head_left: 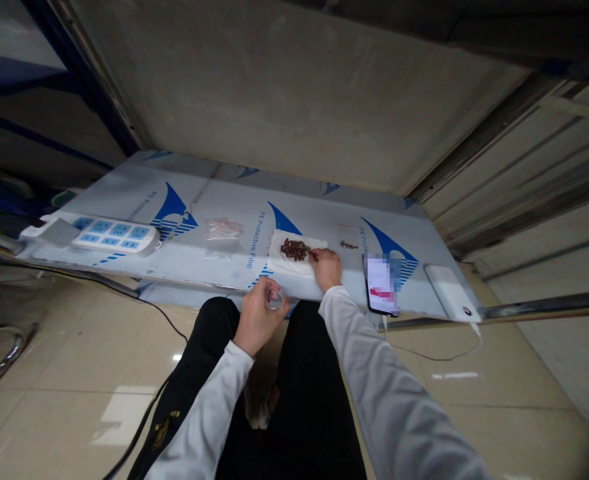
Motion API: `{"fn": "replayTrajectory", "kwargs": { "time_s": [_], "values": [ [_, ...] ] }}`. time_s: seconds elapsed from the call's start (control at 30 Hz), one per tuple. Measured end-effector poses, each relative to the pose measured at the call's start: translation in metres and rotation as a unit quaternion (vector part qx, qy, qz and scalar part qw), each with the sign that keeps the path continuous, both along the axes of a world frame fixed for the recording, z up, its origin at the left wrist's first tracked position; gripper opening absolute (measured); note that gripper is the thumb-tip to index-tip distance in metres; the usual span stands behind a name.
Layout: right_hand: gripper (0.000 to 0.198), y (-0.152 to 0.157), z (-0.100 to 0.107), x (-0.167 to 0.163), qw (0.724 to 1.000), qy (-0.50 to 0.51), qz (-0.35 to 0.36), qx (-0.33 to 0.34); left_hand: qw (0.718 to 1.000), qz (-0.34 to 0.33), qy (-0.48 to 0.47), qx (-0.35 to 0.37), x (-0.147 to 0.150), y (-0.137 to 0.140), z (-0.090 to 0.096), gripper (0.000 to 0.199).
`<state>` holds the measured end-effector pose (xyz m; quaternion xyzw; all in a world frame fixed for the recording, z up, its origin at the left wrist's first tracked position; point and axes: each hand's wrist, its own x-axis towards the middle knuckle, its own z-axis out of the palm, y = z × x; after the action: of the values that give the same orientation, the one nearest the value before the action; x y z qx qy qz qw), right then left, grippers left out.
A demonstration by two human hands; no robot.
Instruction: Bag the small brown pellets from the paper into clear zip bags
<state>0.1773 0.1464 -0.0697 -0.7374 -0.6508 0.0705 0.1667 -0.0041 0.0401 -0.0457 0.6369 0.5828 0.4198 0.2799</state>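
My left hand (258, 316) is just off the table's front edge, its fingers curled round a small clear plastic bag (275, 300) with its mouth rounded open. What the bag contains, if anything, is too small to make out. A pile of small reddish-brown pieces (295, 249) lies on a white paper sheet (285, 266). At the pile's right side, my right hand (327, 268) pinches with its fingertips, touching or holding one of these brown pieces. Farther right lies a small clear bag with a few brown pieces (348, 245). Left of the sheet rests a stack of clear, pink-edged bags (223, 229).
The film-covered table (214, 260) has a white power strip (117, 235) at its left. To the right are a phone (381, 283) with a lit screen and a white power bank (451, 292) with a cable. A wall (284, 100) stands behind.
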Motion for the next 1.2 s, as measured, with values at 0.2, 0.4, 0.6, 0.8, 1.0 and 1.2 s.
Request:
{"fn": "replayTrajectory", "kwargs": {
  "time_s": [0.2,0.4,0.6,0.8,1.0,1.2],
  "values": [
    [0.026,-0.035,0.040,-0.018,0.994,0.087,0.005,0.058,1.000,0.004,-0.015,0.005,0.001,-0.001,0.000,0.020],
    [0.015,-0.110,0.081,-0.052,0.944,0.265,0.184,0.061,0.997,-0.010,-0.073,-0.002,0.005,-0.004,0.009,0.021],
    [0.019,-0.120,0.097,-0.055,0.949,0.206,0.240,0.022,0.994,-0.026,-0.109,0.010,0.004,-0.010,0.017,0.023],
    [0.018,-0.119,0.101,-0.057,0.942,0.175,0.288,0.015,0.994,-0.021,-0.100,0.027,0.001,-0.011,0.018,0.020],
    [0.019,-0.052,0.042,-0.025,0.985,0.154,0.074,0.025,0.997,0.035,-0.053,0.033,-0.011,-0.008,0.013,0.020],
    [0.015,-0.014,0.000,-0.010,0.995,0.096,0.036,0.004,0.998,0.041,-0.042,0.030,-0.016,-0.008,0.012,0.020]
  ]
}}
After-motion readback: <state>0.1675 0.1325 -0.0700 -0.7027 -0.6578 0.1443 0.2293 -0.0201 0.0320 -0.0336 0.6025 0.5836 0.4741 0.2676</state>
